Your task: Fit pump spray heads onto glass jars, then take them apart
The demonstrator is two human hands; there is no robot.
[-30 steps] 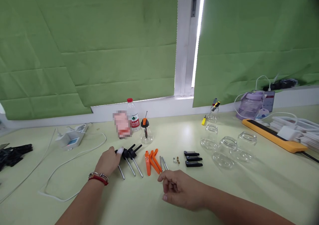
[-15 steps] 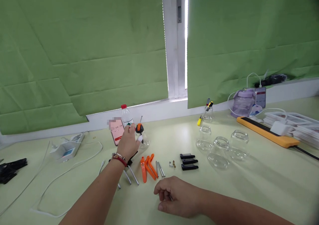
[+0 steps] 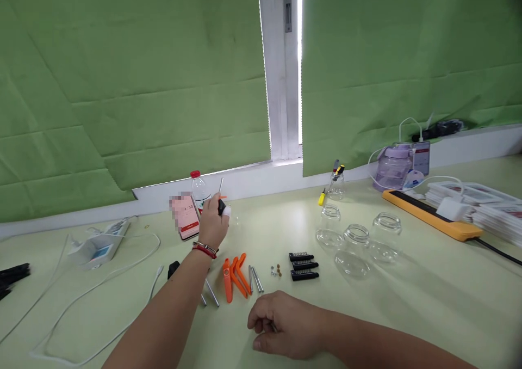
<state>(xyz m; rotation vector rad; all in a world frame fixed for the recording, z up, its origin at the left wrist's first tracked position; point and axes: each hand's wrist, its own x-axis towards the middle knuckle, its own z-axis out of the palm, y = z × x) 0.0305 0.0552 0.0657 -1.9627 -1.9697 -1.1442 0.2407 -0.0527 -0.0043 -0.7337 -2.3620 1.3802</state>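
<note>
My left hand (image 3: 214,219) reaches to the back of the table, its fingers closed round a black-and-orange screwdriver (image 3: 221,207) whose metal shaft points up. A white covering is on the thumb tip. Just right of that hand a clear jar (image 3: 237,227) shows faintly. My right hand (image 3: 281,323) rests on the front of the table with its fingers curled; a small thin thing seems to be inside, too hidden to name. Ahead of it lie orange levers (image 3: 236,275), metal rods (image 3: 256,279), small nuts (image 3: 276,271) and black spring-fitted parts (image 3: 304,266).
Several clear jars (image 3: 356,249) stand at the right, with screwdrivers (image 3: 337,172) in one behind. Beyond are a purple bottle (image 3: 392,167) and an orange power strip (image 3: 432,216). A phone (image 3: 187,216), a red-capped bottle (image 3: 199,189) and white cables (image 3: 101,290) are at left.
My left hand has closed round the screwdriver at the jar, covering most of its handle. My right hand stays curled in place. The view has shifted slightly.
</note>
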